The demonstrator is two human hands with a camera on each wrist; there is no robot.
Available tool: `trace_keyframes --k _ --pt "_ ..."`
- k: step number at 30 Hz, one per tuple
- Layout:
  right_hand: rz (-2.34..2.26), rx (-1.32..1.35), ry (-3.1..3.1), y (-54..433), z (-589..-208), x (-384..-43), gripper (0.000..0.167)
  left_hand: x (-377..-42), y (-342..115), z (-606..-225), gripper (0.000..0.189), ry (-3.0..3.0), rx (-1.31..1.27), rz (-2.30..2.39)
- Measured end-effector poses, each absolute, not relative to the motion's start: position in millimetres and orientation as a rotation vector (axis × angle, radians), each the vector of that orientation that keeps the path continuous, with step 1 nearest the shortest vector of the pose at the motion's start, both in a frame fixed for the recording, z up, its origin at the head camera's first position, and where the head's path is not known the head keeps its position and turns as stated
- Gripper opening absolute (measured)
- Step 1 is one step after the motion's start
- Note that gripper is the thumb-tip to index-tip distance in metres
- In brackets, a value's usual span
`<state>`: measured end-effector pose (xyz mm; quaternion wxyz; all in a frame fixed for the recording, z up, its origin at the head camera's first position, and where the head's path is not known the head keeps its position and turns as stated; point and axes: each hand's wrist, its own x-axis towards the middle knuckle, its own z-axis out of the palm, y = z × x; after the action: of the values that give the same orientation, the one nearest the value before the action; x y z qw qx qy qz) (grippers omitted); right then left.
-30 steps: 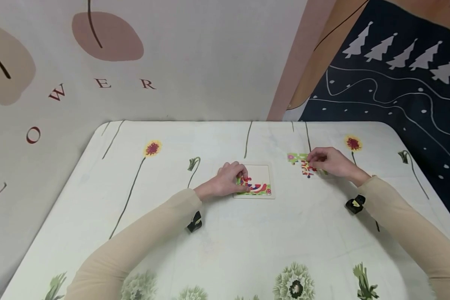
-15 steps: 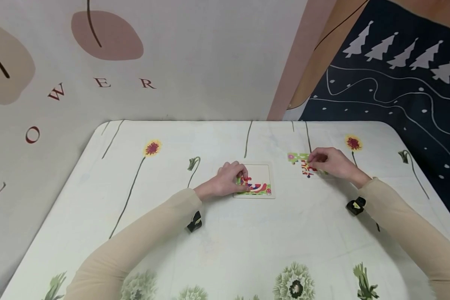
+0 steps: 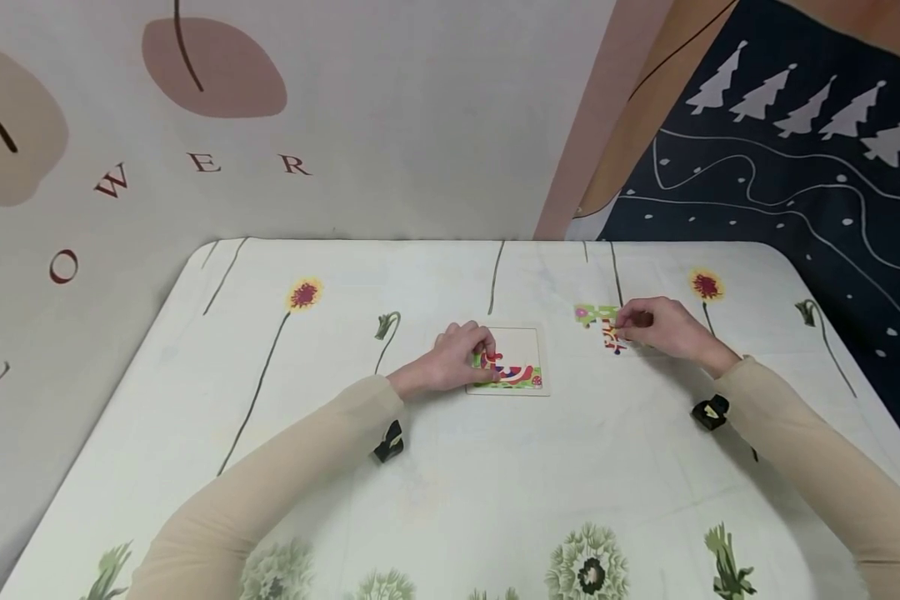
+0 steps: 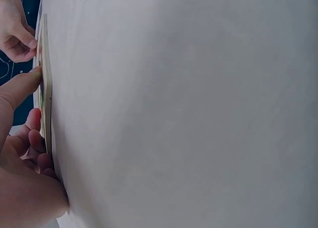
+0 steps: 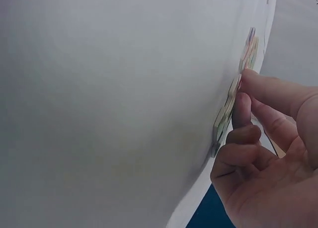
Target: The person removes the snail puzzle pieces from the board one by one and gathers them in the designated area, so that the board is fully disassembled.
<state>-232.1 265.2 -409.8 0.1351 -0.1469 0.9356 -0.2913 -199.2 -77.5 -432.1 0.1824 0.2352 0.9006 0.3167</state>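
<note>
Head view: we record even, bright light, with soft shadows on the table (image 3: 510, 475) beneath each sleeve (image 3: 810, 450). Wrist views: we find dimmer, greyer light and soft focus.

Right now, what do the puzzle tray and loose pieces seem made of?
Puzzle tray: probably matte wood or fibreboard; its pale edge shows in the left wrist view. Loose pieces: likely similar board, printed in bright colours, with pale edges.
</note>
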Motion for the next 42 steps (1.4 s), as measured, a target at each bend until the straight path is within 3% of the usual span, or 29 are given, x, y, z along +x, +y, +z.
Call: trace_keyframes --k 17,42 --pt "-0.851 -0.464 2.715 261.0 -405.4 -229.9 0.011 -193.8 -87.8 -430.0 0.019 2.574 0.752 0.913" --pt "-1.13 -0.584 2.561 199.9 -411.3 -224.3 0.011 -188.0 -115.7 -430.3 0.014 2.398 0.811 1.112"
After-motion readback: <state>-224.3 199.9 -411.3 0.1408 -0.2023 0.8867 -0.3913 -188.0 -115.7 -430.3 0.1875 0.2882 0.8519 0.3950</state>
